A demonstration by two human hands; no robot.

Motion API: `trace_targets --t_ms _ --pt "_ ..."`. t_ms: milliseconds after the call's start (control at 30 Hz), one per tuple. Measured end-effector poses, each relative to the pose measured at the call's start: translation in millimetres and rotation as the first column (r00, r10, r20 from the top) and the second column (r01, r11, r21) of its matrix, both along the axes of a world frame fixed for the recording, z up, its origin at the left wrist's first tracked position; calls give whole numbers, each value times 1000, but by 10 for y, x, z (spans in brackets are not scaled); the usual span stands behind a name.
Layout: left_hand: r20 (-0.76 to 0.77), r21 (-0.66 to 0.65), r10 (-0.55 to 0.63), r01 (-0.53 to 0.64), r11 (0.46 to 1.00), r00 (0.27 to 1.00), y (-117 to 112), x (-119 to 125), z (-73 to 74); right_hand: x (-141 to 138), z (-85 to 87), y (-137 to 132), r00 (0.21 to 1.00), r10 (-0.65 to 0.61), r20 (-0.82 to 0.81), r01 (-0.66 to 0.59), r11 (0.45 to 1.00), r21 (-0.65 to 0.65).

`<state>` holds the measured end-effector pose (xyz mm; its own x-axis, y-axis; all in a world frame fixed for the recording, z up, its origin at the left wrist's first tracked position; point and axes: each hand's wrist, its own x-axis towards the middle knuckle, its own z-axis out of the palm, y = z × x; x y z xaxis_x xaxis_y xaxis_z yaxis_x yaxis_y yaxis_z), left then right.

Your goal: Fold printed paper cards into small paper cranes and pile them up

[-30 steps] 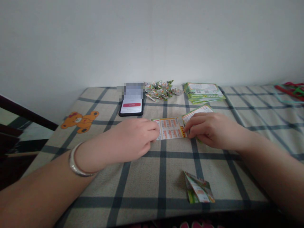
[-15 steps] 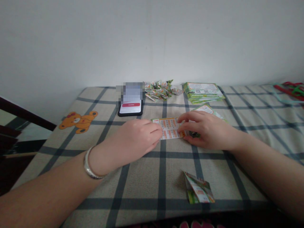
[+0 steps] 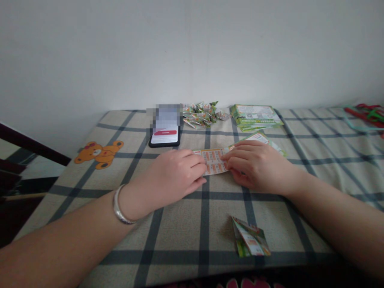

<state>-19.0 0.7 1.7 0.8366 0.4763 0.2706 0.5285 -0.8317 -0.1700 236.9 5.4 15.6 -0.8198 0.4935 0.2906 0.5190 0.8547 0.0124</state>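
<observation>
A printed paper strip (image 3: 213, 161) with orange and white blocks lies between my hands in the middle of the table. The closed fingers of my left hand (image 3: 183, 173) cover its left end. My right hand (image 3: 255, 165) is closed on the right end, thumb tucked under the fingers, and that end curves up slightly. A folded paper piece (image 3: 252, 239), green and white, rests nearer to me. Just behind my right hand lie loose leaflets (image 3: 270, 142), partly hidden by it.
Along the wall are a phone (image 3: 165, 134) with a lit screen, a pile of folded paper pieces (image 3: 202, 114) and a stack of leaflets (image 3: 258, 115). A bear sticker (image 3: 99, 153) is at the left; red and green items (image 3: 367, 114) are far right. A checked cloth (image 3: 174, 236) covers the table.
My right hand's fingers have closed in on the strip's right end, which now bends upward a little. My left hand has shifted slightly, still on the left end.
</observation>
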Motion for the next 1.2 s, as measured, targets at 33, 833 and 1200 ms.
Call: trace_targets --t_ms 33,833,1200 --pt "3 1 5 -5 1000 1000 -1 7 1 -2 -6 4 1000 -15 18 15 1000 12" --pt "146 2 -3 2 1000 989 73 -59 -38 59 -26 90 968 118 -221 -135 989 -61" --pt "57 2 -139 139 990 989 97 -43 -22 56 -31 55 971 156 -181 -180 976 -124"
